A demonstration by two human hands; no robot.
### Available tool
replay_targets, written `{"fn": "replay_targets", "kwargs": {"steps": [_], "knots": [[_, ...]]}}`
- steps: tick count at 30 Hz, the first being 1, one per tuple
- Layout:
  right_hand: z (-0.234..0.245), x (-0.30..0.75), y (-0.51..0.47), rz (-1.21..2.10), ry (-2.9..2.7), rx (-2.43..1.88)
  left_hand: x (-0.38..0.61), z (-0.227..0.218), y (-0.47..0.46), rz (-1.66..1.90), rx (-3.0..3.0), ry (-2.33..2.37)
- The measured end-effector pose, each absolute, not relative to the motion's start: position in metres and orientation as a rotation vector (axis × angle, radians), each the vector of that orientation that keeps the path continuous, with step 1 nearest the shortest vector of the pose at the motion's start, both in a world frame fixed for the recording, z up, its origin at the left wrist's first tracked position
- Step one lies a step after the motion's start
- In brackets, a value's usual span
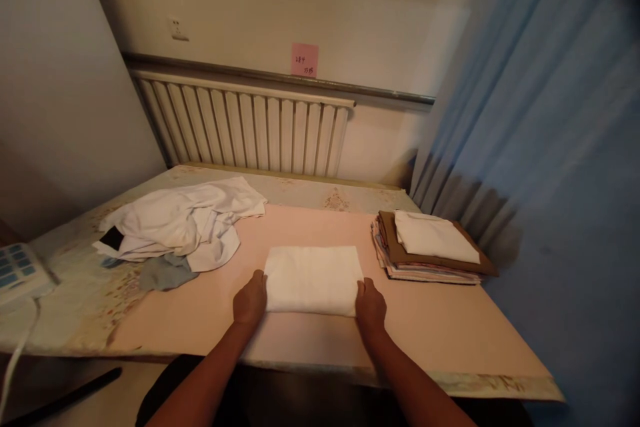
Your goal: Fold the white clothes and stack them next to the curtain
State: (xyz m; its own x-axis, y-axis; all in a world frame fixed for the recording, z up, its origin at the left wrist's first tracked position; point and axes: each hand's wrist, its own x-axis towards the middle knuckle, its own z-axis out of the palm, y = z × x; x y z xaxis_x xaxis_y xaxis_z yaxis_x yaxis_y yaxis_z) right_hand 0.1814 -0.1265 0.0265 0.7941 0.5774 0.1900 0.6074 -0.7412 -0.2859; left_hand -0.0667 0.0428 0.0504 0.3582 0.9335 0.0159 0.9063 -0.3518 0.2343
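Note:
A white cloth [313, 280], folded into a neat rectangle, lies at the middle of the pink mat [430, 333]. My left hand [251, 299] grips its left edge, fingers curled round the side. On the opposite edge, my right hand [371, 303] holds the cloth the same way. The fingertips of both hands are partly hidden. To the right rests a stack of folded cloths [430, 270], with a brown cloth [395, 247] near its top and a folded white cloth [435, 237] uppermost. A loose heap of white clothes [185, 213] lies to the left, with a grey piece [167, 272] under it.
A flowered tablecloth [75, 307] covers the table beneath the mat. At the far left sits a white device with blue keys [20, 273] and a cable. Behind the table stands a radiator [245, 127]; a blue curtain [560, 213] hangs along the right side.

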Motion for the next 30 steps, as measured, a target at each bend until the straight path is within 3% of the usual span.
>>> {"fn": "replay_targets", "kwargs": {"steps": [7, 23, 30], "knots": [[0.020, 0.186, -0.121, -0.073, -0.993, -2.717, -0.066, 0.039, 0.041, 0.105, 2.392, 1.666], [0.015, 0.177, -0.152, -0.153, -1.056, -2.659, -0.089, 0.048, 0.006, 0.218, 2.426, 1.704], [0.009, 0.178, -0.151, -0.185, -1.040, -2.628, -0.013, 0.050, -0.012, 0.611, 2.730, 1.129]]}}
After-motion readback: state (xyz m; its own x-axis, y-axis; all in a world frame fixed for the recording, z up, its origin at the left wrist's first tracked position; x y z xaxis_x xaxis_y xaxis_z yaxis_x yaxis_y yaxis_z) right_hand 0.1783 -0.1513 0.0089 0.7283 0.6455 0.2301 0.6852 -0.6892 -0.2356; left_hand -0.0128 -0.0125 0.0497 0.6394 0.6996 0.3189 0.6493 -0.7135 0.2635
